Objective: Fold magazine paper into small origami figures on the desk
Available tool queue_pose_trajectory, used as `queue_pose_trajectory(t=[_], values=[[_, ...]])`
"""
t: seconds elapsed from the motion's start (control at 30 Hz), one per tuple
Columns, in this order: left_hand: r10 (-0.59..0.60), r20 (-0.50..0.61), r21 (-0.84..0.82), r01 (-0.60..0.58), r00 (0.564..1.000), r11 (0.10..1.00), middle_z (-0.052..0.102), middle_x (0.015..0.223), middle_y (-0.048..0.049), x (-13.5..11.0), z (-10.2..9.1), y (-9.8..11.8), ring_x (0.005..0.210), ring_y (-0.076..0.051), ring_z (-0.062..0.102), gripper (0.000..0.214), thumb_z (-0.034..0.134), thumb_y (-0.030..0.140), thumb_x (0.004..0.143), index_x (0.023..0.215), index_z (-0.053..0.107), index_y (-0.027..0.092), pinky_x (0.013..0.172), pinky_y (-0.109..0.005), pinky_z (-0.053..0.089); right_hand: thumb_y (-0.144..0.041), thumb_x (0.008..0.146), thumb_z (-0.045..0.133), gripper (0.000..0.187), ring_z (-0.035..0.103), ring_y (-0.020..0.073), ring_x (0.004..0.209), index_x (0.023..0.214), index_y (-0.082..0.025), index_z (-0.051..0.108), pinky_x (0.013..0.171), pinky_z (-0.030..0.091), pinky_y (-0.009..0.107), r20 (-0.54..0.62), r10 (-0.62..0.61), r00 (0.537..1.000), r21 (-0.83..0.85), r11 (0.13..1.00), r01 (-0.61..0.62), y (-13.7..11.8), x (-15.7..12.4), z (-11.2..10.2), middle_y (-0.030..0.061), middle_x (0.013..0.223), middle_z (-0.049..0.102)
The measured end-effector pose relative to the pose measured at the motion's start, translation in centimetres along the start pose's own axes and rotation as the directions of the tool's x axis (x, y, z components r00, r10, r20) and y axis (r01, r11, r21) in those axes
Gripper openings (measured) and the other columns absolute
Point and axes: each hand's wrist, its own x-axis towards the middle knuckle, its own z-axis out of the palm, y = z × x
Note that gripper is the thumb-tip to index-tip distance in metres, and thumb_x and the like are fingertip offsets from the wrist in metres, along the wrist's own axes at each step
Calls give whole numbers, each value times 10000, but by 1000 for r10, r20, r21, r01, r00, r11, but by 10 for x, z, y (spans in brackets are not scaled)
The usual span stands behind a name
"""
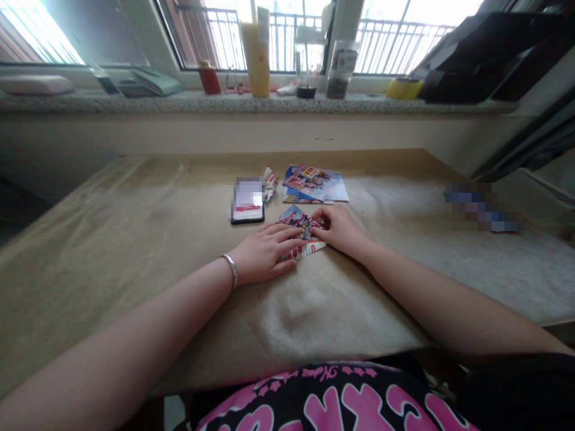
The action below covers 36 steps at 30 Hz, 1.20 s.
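Likely home, as I read it from my remote feed; which room, I can't tell. Wide window (348, 24), balcony-like railing (404, 39) outside. Speckled stone sill (153, 106) holds household clutter: red bottle (209, 79), yellowish container (257, 66), clear jar (342, 75). Below, pale wall (179, 131), table under creased tan cover (135, 257).

Red, white and blue printed paper (306, 233), tan tabletop (179, 203), pink-on-black shirt (323, 389)

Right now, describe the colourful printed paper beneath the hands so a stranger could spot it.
Start at the tan-covered table below the speckled stone windowsill. Near its middle, find the colourful printed paper with a pointed far corner. Unlike the glossy printed sheets piled beyond it, this lies under the left hand, with the right hand touching it.
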Motion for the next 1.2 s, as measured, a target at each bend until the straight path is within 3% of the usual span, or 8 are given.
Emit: queue_pose_trajectory(t=[0.2,0.37,0.47,0.7,0.9,1.07,1.2], values=[[-28,-16,12,29,999,1000,468,1374,-50,-3,-2,0,1254,-262,402,456,433,469,899,1317,461,290,1047,-452,299,-240,742,612,140,512,115,605,876,-203,604,558,369,232,118,26,993,35,999,-31,0,-5,-8,-14,742,626],[-68,-31,10,68,997,998,487,1351,-63,-5,-2,1,1235,-269,413,505,432,505,890,1332,443,261,1028,-436,311,-169,736,577,111,505,106,571,835,-202,617,549,379,224,204,-32,978,-17,999,36,0,-9,-22,-14,713,621],[-96,-53,-9,96,994,995,500,1330,-71,-6,-3,2,1219,-271,428,545,466,516,869,1338,430,239,1020,-429,319,-161,736,572,159,505,104,558,884,-198,619,538,383,219,237,-9,972,-18,1000,13,2,-11,-29,-14,700,619],[-127,-172,-34,123,977,992,609,1103,-90,-3,-5,0,1035,-244,538,457,574,375,820,1223,508,171,936,-399,404,-180,748,555,103,508,110,572,830,-193,616,547,379,222,134,16,991,1,1000,-16,8,-9,-25,-9,698,619],[-95,-226,-58,84,970,995,616,1080,-86,-2,-2,-3,1025,-215,559,390,535,224,840,1225,507,172,929,-369,442,-206,756,555,97,523,118,578,784,-195,646,554,393,232,56,17,998,9,1000,-18,13,-7,-24,0,691,616],[-150,-193,-84,136,970,987,636,1042,-104,-1,1,-5,955,-224,599,413,500,187,846,1258,492,175,833,-365,486,-282,798,561,169,558,123,629,845,-197,699,636,449,262,113,-61,992,-24,998,65,5,-10,-23,41,845,649],[-188,-193,-166,157,963,974,630,1121,-121,-2,4,-8,981,-220,608,532,437,183,873,1393,329,184,820,-350,491,-307,834,542,229,598,167,796,952,-211,713,750,478,304,149,-118,982,-44,991,126,1,-11,-23,74,974,647]])
